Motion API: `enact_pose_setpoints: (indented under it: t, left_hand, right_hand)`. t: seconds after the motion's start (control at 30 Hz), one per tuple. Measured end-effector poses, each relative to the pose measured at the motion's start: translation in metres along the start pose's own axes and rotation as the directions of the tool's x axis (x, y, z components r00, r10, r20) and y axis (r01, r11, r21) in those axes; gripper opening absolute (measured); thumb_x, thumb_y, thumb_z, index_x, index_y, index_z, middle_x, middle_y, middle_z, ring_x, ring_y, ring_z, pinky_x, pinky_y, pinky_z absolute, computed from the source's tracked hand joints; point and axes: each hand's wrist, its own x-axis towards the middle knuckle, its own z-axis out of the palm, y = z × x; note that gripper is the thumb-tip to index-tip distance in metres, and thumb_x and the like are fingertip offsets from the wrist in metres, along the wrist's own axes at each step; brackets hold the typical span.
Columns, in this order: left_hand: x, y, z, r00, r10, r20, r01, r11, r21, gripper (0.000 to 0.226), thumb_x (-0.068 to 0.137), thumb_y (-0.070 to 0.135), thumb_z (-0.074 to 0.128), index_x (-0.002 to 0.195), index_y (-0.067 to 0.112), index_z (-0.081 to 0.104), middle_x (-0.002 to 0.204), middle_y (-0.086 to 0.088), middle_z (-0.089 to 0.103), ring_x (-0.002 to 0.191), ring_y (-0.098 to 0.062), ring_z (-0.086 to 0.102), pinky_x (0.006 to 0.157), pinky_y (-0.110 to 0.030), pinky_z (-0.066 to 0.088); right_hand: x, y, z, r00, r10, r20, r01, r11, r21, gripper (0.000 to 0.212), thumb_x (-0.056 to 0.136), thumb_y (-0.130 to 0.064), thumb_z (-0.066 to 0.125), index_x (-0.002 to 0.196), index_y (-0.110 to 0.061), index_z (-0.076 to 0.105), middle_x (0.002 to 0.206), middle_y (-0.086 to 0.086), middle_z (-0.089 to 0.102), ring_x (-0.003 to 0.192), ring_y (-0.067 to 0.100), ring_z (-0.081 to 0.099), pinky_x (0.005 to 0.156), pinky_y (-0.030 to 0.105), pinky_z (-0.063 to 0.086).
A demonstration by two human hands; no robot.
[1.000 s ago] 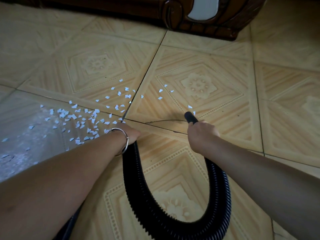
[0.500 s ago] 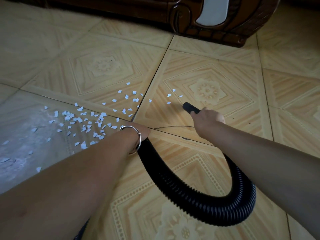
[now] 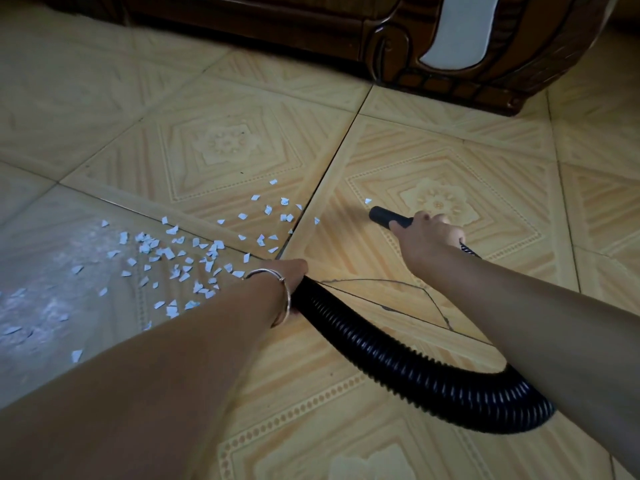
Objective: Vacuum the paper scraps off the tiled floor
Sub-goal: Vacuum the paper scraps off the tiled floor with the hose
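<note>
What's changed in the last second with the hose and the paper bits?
The right hand has swung the nozzle left toward the grout line; several scraps ahead of it are gone, and one scrap lies at its tip. The left hand still grips the ribbed hose, and the main scatter of scraps remains.

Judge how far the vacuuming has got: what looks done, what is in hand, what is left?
Done: the tile around the nozzle is nearly bare; one scrap lies just ahead of it. In hand: the right hand aims the nozzle leftward, while the left hand grips the ribbed hose. Left: most paper scraps, spread across the tiles to the left.
</note>
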Motion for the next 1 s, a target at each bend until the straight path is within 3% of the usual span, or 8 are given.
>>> enact_pose_setpoints:
  t: [0.1, 0.3, 0.37, 0.47, 0.53, 0.57, 0.7, 1.0]
  left_hand:
    - [-0.008, 0.001, -0.016, 0.999, -0.032, 0.029, 0.03, 0.998, 0.064, 0.017, 0.093, 0.022, 0.043, 0.09, 0.005, 0.047, 0.072, -0.01, 0.049, 0.053, -0.026, 0.057, 0.048, -0.029, 0.052]
    - [-0.014, 0.01, -0.045, 0.992, -0.048, 0.118, -0.006, 0.906, 0.424, 0.034, 0.093, -0.002, 0.041, 0.125, 0.01, 0.041, 0.085, -0.031, 0.059, 0.061, -0.035, 0.064, 0.053, -0.034, 0.056]
    - [-0.014, 0.009, -0.047, 0.979, 0.07, 0.194, -0.184, 0.722, 0.668, 0.032, 0.089, 0.012, 0.06, 0.117, 0.02, 0.047, 0.078, -0.017, 0.063, 0.059, -0.024, 0.065, 0.053, -0.028, 0.057]
    - [-0.012, 0.01, -0.051, 0.923, 0.343, 0.176, -0.24, 0.154, 0.959, 0.038, 0.075, 0.05, 0.068, 0.108, 0.034, 0.056, 0.087, 0.003, 0.064, 0.077, -0.015, 0.064, 0.069, -0.026, 0.054]
    - [-0.009, 0.008, -0.054, 0.842, 0.474, 0.259, -0.229, -0.123, 0.966, 0.024, 0.076, 0.045, 0.062, 0.094, 0.029, 0.058, 0.099, 0.005, 0.056, 0.091, -0.014, 0.057, 0.082, -0.03, 0.051]
    - [-0.006, 0.005, -0.053, 0.812, 0.486, 0.324, -0.288, -0.149, 0.946, 0.017, 0.076, 0.036, 0.061, 0.087, 0.025, 0.055, 0.101, 0.005, 0.05, 0.093, -0.014, 0.054, 0.084, -0.03, 0.049]
    - [-0.001, -0.013, -0.058, 0.817, 0.447, 0.364, -0.461, 0.126, 0.878, 0.02, 0.074, 0.01, 0.057, 0.075, 0.025, 0.044, 0.081, 0.009, 0.048, 0.08, -0.015, 0.053, 0.067, -0.022, 0.043]
    - [0.003, -0.031, -0.076, 0.835, 0.379, 0.4, -0.464, 0.093, 0.881, 0.021, 0.082, 0.019, 0.052, 0.08, 0.024, 0.032, 0.078, -0.001, 0.055, 0.07, -0.018, 0.051, 0.063, -0.031, 0.043]
  right_hand:
    - [0.012, 0.005, 0.004, 0.998, 0.048, -0.051, -0.044, 0.996, 0.082, 0.061, 0.089, -0.008, 0.055, 0.142, -0.013, 0.024, 0.129, 0.014, 0.042, 0.114, 0.035, 0.046, 0.077, 0.048, 0.046]
    - [0.035, 0.013, -0.004, 0.99, 0.09, -0.108, -0.08, 0.993, 0.091, 0.044, 0.095, -0.01, 0.045, 0.138, -0.005, 0.034, 0.133, 0.012, 0.044, 0.12, 0.036, 0.044, 0.083, 0.049, 0.047]
    - [0.041, 0.007, -0.011, 0.988, 0.017, -0.151, -0.006, 0.997, 0.076, 0.043, 0.095, -0.01, 0.045, 0.137, -0.008, 0.035, 0.132, 0.01, 0.045, 0.118, 0.035, 0.045, 0.085, 0.048, 0.048]
    - [0.045, -0.002, -0.014, 0.969, -0.115, -0.22, 0.13, 0.99, 0.055, 0.045, 0.095, -0.008, 0.046, 0.138, -0.013, 0.033, 0.131, 0.009, 0.044, 0.116, 0.033, 0.044, 0.087, 0.046, 0.047]
    - [0.042, -0.012, -0.013, 0.947, -0.199, -0.253, 0.218, 0.975, 0.048, 0.049, 0.095, -0.008, 0.045, 0.14, -0.017, 0.029, 0.133, 0.008, 0.043, 0.117, 0.032, 0.043, 0.085, 0.04, 0.044]
    - [0.04, -0.016, -0.012, 0.933, -0.244, -0.266, 0.264, 0.964, 0.04, 0.05, 0.095, -0.007, 0.045, 0.14, -0.019, 0.028, 0.134, 0.007, 0.042, 0.117, 0.031, 0.042, 0.086, 0.04, 0.042]
    - [0.033, -0.024, -0.014, 0.888, -0.354, -0.294, 0.368, 0.93, -0.008, 0.054, 0.095, -0.004, 0.042, 0.142, -0.025, 0.025, 0.135, 0.005, 0.04, 0.117, 0.03, 0.039, 0.089, 0.039, 0.04]
    - [0.016, -0.046, -0.027, 0.879, -0.397, -0.264, 0.376, 0.918, -0.128, 0.059, 0.096, -0.013, 0.047, 0.145, -0.029, 0.018, 0.131, 0.014, 0.041, 0.117, 0.03, 0.039, 0.093, 0.04, 0.038]
